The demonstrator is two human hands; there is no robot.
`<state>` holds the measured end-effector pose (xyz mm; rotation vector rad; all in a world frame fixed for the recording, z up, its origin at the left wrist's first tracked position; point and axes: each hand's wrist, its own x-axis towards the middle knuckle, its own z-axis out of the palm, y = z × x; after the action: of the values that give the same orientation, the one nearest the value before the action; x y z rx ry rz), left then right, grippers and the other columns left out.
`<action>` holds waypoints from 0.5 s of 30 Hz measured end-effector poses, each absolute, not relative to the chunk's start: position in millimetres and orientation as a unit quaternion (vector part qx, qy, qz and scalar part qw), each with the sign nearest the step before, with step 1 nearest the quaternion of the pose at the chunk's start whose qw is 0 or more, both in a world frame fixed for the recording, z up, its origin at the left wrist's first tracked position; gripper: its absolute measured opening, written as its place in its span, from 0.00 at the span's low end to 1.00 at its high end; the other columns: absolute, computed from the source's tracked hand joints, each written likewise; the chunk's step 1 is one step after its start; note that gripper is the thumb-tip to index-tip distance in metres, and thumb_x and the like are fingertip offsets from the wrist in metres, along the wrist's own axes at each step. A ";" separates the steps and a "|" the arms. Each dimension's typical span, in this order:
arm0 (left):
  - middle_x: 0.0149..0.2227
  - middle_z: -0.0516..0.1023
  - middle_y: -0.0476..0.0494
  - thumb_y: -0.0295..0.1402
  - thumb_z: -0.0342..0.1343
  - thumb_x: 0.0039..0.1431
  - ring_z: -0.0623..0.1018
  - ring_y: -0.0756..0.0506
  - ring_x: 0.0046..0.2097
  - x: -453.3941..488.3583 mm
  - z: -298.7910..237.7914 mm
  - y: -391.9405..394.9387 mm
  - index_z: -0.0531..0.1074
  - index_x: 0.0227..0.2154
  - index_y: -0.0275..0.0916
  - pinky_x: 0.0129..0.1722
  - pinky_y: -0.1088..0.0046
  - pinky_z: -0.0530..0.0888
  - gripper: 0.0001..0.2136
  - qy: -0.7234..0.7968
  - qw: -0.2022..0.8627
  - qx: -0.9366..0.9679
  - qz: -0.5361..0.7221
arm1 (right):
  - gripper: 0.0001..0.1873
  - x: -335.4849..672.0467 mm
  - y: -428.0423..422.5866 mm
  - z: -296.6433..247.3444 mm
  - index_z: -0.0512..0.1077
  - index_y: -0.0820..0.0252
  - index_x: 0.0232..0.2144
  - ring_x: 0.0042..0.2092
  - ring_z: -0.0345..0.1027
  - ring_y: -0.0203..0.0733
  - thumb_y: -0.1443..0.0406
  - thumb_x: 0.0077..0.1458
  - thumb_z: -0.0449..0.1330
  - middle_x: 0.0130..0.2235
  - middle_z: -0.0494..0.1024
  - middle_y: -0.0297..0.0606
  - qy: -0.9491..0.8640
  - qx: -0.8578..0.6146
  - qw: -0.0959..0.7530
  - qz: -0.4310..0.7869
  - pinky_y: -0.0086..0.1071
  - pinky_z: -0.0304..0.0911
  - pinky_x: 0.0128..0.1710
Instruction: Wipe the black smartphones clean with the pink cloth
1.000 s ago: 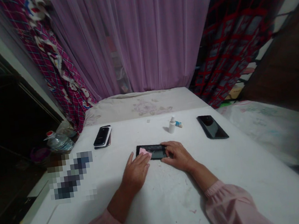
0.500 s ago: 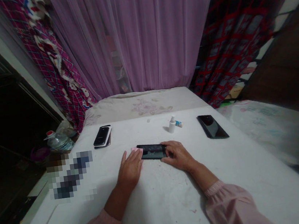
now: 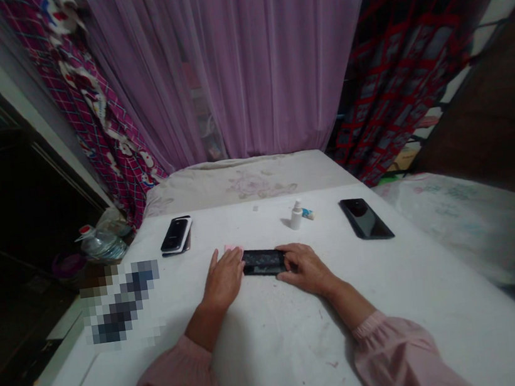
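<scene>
The right hand [image 3: 306, 269] was curled round the right end of a black phone [image 3: 263, 262], gripping it; the phone lay crosswise on the white sheet [image 3: 279, 355], its long axis running side to side. The left hand [image 3: 224, 279] lay flat and open just beside the other end, fingertips at a pink cloth [image 3: 232, 247], mostly hidden; farther off stood a small white bottle [image 3: 295, 216] — a second phone [image 3: 176, 235] well to the left, a third phone [image 3: 364, 219] well to the right.

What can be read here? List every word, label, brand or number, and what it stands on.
Nothing is legible: any label on the white bottle and the small blue-and-white tube is too small to read, and the black phone between the hands shows no readable text.
</scene>
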<state>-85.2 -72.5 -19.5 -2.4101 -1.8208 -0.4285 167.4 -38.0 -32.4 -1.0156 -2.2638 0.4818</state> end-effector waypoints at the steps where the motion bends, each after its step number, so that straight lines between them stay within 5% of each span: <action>1: 0.58 0.73 0.41 0.30 0.41 0.68 0.70 0.42 0.61 -84.9 -19.3 -73.6 0.68 0.57 0.40 0.64 0.51 0.59 0.18 -0.598 0.045 -0.788 -0.138 | 0.15 167.1 -38.1 -32.5 0.65 0.56 0.23 0.53 0.68 0.53 0.61 0.47 0.68 0.52 0.76 0.43 -0.855 -0.382 0.301 0.181 0.48 0.59 0.52; 15: 0.57 0.74 0.41 0.32 0.42 0.69 0.70 0.41 0.60 -53.5 -20.4 -81.2 0.68 0.57 0.39 0.64 0.53 0.60 0.18 -0.578 0.046 -0.801 -0.145 | 0.14 167.7 -35.4 -39.8 0.66 0.56 0.23 0.53 0.68 0.53 0.58 0.49 0.67 0.52 0.76 0.45 -0.862 -0.371 0.306 0.159 0.48 0.60 0.51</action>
<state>-53.5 -81.2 -20.4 -2.4469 -1.7662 -0.4440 167.7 -35.4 -39.8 -0.9821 -2.2813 0.4211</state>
